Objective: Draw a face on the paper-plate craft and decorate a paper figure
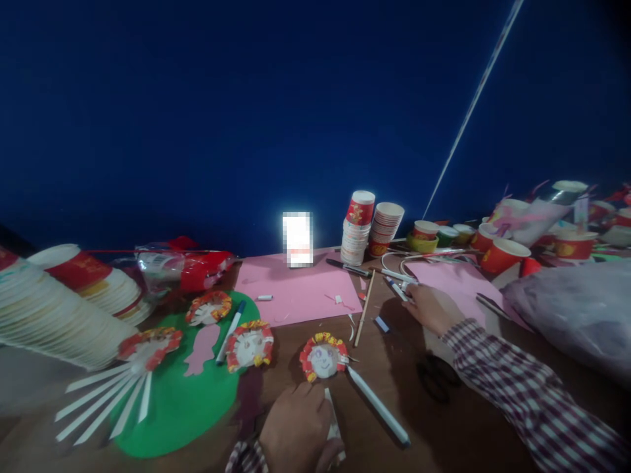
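1. One green sheet [177, 414], left side, pink cutout [203, 348] on it.
2. Left hand [296, 420], low centre; pale strip [335, 420] at thumb side, grasp unclear.
3. Right hand [431, 307], fingertips at marker [396, 288]; cannot tell if closed.
4. Paper face [324, 364], just beyond left hand.
5. Marker: right of wooden stick [365, 309].

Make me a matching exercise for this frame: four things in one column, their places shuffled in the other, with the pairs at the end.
1. Right hand
2. Left hand
3. Pink cutout
4. Wooden stick

A. On the green sheet
B. Along the right edge of the middle pink sheet
C. Fingers at a white-and-blue marker
D. Just nearer the wearer than the smiling craft face

Pairs: 1-C, 2-D, 3-A, 4-B
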{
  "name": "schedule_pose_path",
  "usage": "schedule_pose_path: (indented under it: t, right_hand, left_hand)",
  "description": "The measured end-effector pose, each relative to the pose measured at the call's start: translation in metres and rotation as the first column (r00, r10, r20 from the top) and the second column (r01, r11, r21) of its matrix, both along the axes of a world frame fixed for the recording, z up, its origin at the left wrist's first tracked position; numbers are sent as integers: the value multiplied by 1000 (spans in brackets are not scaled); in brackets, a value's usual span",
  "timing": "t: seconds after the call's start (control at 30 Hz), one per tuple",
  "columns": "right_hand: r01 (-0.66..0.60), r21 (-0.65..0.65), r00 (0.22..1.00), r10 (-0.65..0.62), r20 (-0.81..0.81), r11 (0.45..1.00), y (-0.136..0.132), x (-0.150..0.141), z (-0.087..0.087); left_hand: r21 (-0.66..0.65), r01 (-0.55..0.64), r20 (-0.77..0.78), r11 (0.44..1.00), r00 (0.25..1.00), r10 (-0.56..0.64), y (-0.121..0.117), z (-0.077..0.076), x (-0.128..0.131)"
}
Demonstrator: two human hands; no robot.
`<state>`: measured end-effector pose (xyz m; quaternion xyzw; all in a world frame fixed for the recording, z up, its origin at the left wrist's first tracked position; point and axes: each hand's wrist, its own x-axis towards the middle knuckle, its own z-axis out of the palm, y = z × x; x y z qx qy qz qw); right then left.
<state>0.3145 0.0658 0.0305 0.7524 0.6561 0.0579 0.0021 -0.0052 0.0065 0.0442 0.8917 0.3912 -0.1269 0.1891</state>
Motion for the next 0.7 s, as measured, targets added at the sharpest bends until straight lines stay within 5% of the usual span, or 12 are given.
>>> schedule_pose_path:
  t: [0.23,0.43,0.57,0.7]
  right_hand:
    - [-37,-41,999,36,-17,998,54,-39,18]
    - [-45,-132,998,37,-56,990,88,-65,13]
    - [-72,-120,992,58,-113,990,79,-69,22]
    - [-204,-57,957,187,-222,977,33,-80,46]
  left_hand:
    - [-46,15,-61,999,998,-18,2,6,3]
    - [102,108,-4,989,994,-108,5,-27,-5]
    - [336,130,185,933,962,-201,4,-44,-13]
    - [558,-107,473,823,855,-210,5,-19,-20]
